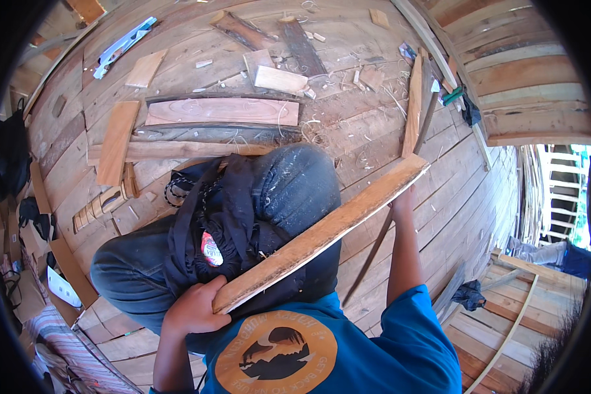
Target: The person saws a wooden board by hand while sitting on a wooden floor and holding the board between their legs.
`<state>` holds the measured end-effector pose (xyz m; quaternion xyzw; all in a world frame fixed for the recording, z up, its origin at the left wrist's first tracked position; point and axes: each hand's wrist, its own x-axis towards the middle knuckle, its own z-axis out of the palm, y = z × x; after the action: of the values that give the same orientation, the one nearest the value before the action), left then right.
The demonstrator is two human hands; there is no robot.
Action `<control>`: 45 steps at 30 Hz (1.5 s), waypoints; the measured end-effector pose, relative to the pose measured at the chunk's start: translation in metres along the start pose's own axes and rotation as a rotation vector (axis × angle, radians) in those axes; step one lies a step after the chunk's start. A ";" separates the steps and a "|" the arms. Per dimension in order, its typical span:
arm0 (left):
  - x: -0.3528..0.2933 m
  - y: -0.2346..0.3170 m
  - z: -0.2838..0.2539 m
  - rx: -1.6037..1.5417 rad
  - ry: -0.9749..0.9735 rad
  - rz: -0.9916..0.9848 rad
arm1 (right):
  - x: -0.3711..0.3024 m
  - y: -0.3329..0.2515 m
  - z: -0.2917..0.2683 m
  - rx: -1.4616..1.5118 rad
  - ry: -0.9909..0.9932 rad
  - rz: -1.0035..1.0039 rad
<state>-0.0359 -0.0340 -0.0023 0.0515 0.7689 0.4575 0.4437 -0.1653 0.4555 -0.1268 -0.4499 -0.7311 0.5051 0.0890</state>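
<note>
A long, narrow wooden plank (322,233) lies slantwise across my lap, one edge rough and darker. My left hand (200,305) is closed around its near end, thumb and fingers at the edge. At the far end, my right hand (405,199) grips from beneath, its fingers mostly hidden behind the wood. Under the plank are my bent knee (295,187) in dusty dark trousers and a bundle of black cloth (203,217) with straps. A thin dark strip of wood (374,253) passes below the plank, close to my right forearm.
Several boards lie ahead on the plank floor, among them a pinkish board (223,111) and a light brown board (117,143). Wood shavings and offcuts surround a pale block (280,79). Cardboard (71,279) stands at left; a slatted wooden wall (535,72) rises at right.
</note>
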 end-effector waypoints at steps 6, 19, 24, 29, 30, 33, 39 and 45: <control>-0.002 -0.011 0.001 -0.079 0.007 0.028 | -0.022 -0.048 -0.030 0.231 -0.164 0.032; -0.003 -0.012 0.006 -0.189 -0.008 0.068 | -0.026 -0.071 -0.033 -0.625 -0.233 -0.593; -0.003 -0.009 0.007 -0.191 -0.008 0.001 | -0.047 -0.093 -0.025 -0.787 -0.348 -0.705; 0.002 -0.013 0.012 -0.273 -0.056 -0.013 | -0.014 -0.092 -0.021 -0.756 -0.311 -0.741; 0.001 -0.012 0.013 -0.294 -0.054 -0.030 | -0.021 -0.093 -0.015 -0.757 -0.329 -0.752; -0.002 -0.013 0.016 -0.333 -0.045 -0.027 | -0.031 -0.089 -0.011 -0.795 -0.316 -0.765; 0.004 -0.021 0.014 -0.434 -0.097 -0.112 | -0.014 -0.107 -0.010 -0.930 -0.245 -0.797; 0.002 -0.019 0.007 -0.413 -0.127 -0.132 | 0.030 -0.103 -0.018 -0.984 -0.170 -0.674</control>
<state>-0.0258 -0.0390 -0.0188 -0.0624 0.6309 0.5710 0.5216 -0.2302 0.4812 -0.0435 -0.1398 -0.9859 0.0854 -0.0334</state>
